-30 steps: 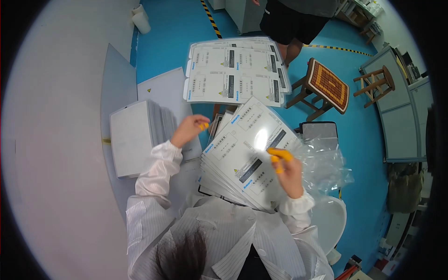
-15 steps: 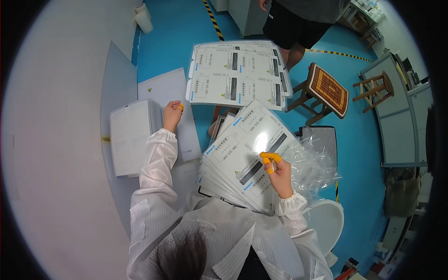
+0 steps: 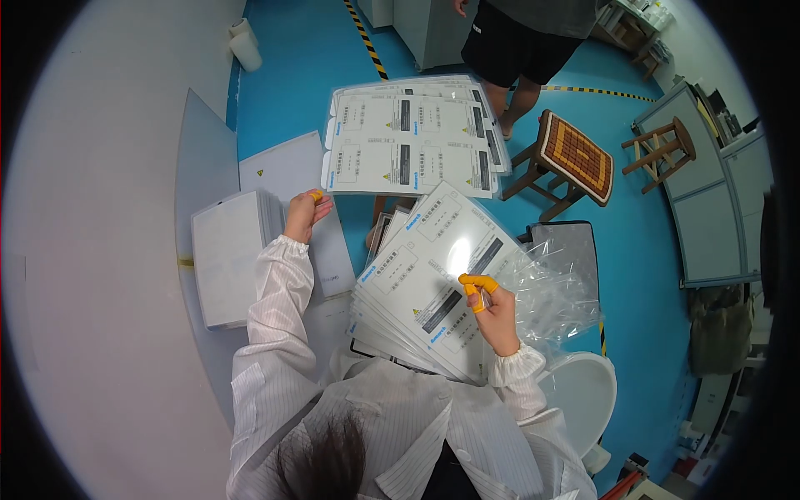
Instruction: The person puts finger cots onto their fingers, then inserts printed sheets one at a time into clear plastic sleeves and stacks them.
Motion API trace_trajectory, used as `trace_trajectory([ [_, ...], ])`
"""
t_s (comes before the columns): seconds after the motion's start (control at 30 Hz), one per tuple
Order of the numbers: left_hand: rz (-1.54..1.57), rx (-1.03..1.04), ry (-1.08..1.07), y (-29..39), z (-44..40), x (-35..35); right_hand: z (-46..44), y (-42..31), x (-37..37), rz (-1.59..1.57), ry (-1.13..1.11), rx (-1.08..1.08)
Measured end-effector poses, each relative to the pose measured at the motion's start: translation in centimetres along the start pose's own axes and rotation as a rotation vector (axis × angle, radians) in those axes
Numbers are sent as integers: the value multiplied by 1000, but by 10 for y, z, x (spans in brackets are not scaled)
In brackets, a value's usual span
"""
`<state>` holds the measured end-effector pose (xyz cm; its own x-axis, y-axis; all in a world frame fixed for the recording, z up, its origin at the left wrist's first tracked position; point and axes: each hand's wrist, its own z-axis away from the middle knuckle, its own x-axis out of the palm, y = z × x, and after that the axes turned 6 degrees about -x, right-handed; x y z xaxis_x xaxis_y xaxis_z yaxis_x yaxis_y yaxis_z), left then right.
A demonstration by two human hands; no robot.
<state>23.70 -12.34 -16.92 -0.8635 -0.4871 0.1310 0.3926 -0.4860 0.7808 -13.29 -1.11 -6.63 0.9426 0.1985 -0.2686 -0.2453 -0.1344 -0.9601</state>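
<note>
My right hand (image 3: pixel 493 317), with yellow finger cots on thumb and forefinger, is closed in a pinch over a stack of printed sheets (image 3: pixel 429 242). Whatever may be between those fingertips is too small to make out. The sheets are glossy and white, with blue lettering, black bars and yellow warning triangles, and lie fanned in front of my body. To the left, my left hand (image 3: pixel 307 218) is raised with curled fingers and one yellow cot showing; its grip is partly hidden. It is near the lower left corner of a second pile of printed sheets (image 3: pixel 408 142).
A thick stack of plain white sheets (image 3: pixel 229 262) stands at the left beside a white panel (image 3: pixel 287 167). Crumpled clear plastic film (image 3: pixel 554 287) lies at the right. Beyond are a stool with a beaded seat (image 3: pixel 575 158), a smaller wooden stool (image 3: pixel 671 150) and a standing person (image 3: pixel 525 42).
My left hand has turned slightly at the wrist and come a little nearer my body. The right hand keeps its pinch over the sheets. The whole view has shifted slightly.
</note>
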Motion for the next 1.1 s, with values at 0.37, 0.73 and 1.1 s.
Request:
trace_trajectory([
  [0.37, -62, -33, -222, 43, -20, 23, 3, 0, 2, -56, 0, 7],
  [0.73, -83, 56, -335, 39, -41, 26, 15, 11, -1, -48, 32, 49],
  [1.1, 53, 173, -279, -8, -52, 59, 52, 38, 21, -25, 56, -7],
])
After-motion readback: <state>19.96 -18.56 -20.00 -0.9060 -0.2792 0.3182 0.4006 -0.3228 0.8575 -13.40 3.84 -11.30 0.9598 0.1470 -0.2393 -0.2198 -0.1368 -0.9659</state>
